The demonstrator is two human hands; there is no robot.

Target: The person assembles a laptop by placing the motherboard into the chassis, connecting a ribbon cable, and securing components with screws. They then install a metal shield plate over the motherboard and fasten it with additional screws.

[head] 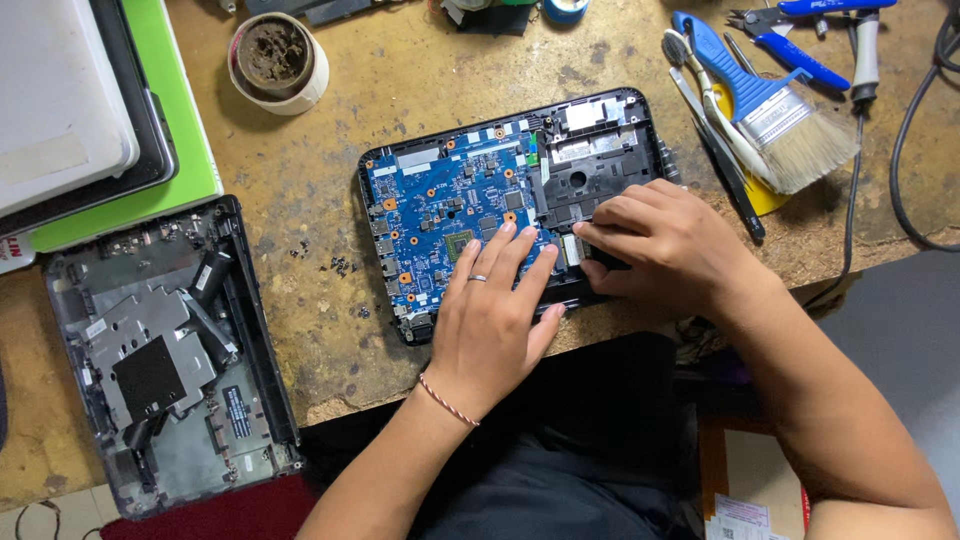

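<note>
From the head view, your left hand (490, 320) lies flat and open on the blue board (450, 215) inside the open laptop (610, 110), fingers spread and pressing down, gripping nothing. Your right hand (665, 245) is curled over the black half of the laptop, fingertips bent down onto a small part near the board's right edge. Whether they pinch something or only push on it, you cannot tell from here; the fingers hide it.

The laptop sits in the middle of the worn bench (300, 170), its near edge close to the bench's front edge and to you.

Judging by its look, the board is thin, stiff and fragile: it will crack or shed parts if bent. Hold it by its bare edges, not by the chips or the connectors along its left side. The plastic shell around it looks light and slightly flexible.

To the left lies 1 removed cover (165, 350), inside up, and beyond it a stack of closed laptops (80, 110). A dirty roll of tape (278, 62) stands behind. To the right, well apart from your hands, lie a brush (785, 125) and blue-handled pliers (800, 15).
</note>
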